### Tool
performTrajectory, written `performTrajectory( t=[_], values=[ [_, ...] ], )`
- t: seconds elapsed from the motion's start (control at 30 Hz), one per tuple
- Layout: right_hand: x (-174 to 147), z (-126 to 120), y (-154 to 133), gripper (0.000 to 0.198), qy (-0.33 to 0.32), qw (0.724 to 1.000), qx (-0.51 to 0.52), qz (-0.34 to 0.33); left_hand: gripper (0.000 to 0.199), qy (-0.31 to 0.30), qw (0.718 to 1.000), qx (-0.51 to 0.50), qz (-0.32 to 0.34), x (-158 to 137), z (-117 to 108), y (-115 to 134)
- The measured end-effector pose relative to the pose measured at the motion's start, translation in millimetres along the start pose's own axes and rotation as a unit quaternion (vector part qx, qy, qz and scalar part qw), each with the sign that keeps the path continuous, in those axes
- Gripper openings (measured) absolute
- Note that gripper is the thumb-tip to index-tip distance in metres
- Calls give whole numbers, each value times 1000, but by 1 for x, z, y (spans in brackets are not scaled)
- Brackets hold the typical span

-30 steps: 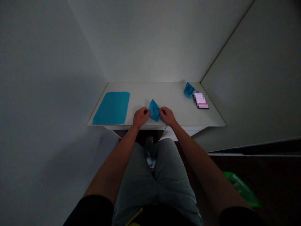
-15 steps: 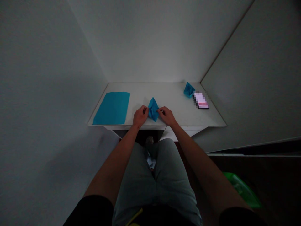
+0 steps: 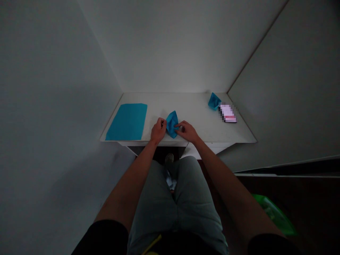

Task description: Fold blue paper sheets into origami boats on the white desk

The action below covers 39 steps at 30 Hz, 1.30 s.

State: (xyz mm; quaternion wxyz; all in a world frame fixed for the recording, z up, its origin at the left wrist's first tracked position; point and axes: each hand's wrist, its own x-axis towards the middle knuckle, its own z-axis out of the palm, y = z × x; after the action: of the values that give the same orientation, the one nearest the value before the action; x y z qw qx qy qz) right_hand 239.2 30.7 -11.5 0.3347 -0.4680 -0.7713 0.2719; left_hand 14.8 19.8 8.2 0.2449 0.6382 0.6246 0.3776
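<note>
A folded blue paper boat stands over the white table near its front edge, its points facing toward and away from me. My left hand is closed on the boat's left side, pinching it between thumb and fingers. From the right, my right hand has its thumb and forefinger on the boat's right side, the fingertips reaching over its folds. How firmly they grip is hard to see. A second blue paper boat sits at the back right of the table.
Flat blue paper lies on the left of the white table. A phone with a blurred screen rests at the right, beside the second boat. Walls enclose the table's back and sides. A green container is low at the right.
The boat has turned slightly and its opening shows wider. My right fingers have shifted, with thumb and forefinger further apart on its side. My left hand keeps its pinch.
</note>
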Motion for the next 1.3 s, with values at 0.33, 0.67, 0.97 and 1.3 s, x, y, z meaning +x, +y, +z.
performTrajectory(
  t=[0.33,0.67,0.97,1.3],
  values=[
    [0,2,-1,35,26,999,19,12,18,-1,1000,-3,4,0,1,0],
    [3,-4,3,40,81,990,104,50,35,-33,999,-43,-4,-1,2,1],
    [2,-5,5,34,52,992,100,49,42,-12,1000,-5,8,0,2,0],
    [2,0,8,32,1,997,59,42,41,-23,996,-75,39,-1,3,-2]
  ],
)
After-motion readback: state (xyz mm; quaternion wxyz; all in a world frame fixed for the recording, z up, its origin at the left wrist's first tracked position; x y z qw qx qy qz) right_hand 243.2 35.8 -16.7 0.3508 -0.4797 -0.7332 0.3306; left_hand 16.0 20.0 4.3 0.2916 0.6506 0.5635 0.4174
